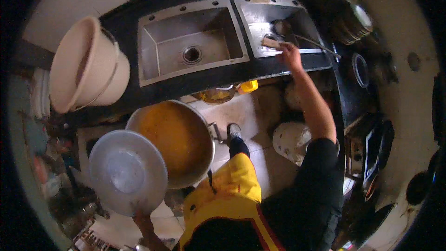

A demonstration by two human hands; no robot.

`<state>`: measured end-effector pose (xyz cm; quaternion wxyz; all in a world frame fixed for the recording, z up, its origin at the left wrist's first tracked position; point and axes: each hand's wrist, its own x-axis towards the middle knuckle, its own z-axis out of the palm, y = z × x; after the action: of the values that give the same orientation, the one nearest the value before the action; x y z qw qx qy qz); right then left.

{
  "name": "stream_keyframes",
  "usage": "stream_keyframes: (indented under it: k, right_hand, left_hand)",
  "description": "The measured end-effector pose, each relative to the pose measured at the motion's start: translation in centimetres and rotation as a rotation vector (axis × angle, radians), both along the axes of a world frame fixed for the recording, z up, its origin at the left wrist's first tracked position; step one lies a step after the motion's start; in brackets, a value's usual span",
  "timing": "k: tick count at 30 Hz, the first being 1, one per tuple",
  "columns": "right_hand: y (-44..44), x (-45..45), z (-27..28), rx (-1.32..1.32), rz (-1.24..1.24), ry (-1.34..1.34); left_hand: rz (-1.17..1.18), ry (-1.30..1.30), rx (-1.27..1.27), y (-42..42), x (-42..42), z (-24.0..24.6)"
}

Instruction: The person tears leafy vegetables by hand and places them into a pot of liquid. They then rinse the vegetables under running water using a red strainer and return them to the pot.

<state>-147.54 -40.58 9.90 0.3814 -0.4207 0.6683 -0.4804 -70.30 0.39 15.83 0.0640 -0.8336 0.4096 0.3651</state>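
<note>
My left hand (pixel 140 212) grips the near rim of a translucent plastic basin (pixel 125 172). Its fingers show dimly through the wall, and the basin overlaps the left side of a large metal pot (pixel 174 143) of orange-brown liquid. Over the right-hand sink basin (pixel 256 28), my right hand (pixel 290 55) holds a small pale block (pixel 270 43), perhaps a sponge, above the drain. A long-handled ladle (pixel 283 28) lies in that same sink, its handle (pixel 318 46) leaning over the right rim.
A beige bucket (pixel 101 73) with a wire handle stands tilted-looking on the counter's left, beside the left sink (pixel 193 62). Stacked plates (pixel 352 21) sit at the right corner. Below the counter are a yellow-capped container (pixel 248 86) and a white bag (pixel 289 141).
</note>
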Motion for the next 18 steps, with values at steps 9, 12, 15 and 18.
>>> stream_keyframes:
  k: [9,12,15,18]
  right_hand:
    - [-14.8,-20.2,-17.4,0.515,0.414,1.130]
    - [-16.2,-21.6,-18.9,0.542,0.426,1.180]
    - [-17.4,-22.0,-19.4,0.524,0.443,1.194]
    - [-18.1,-22.0,-19.1,0.496,0.429,1.201]
  left_hand:
    - [0.042,-0.203,-0.239,2.1,-11.8,4.2]
    - [-0.002,-0.301,-0.160,2.1,-13.8,5.4]
    - [-0.026,-0.382,-0.084,2.0,-14.4,5.2]
    - [0.048,-0.517,0.022,2.6,-14.4,3.5]
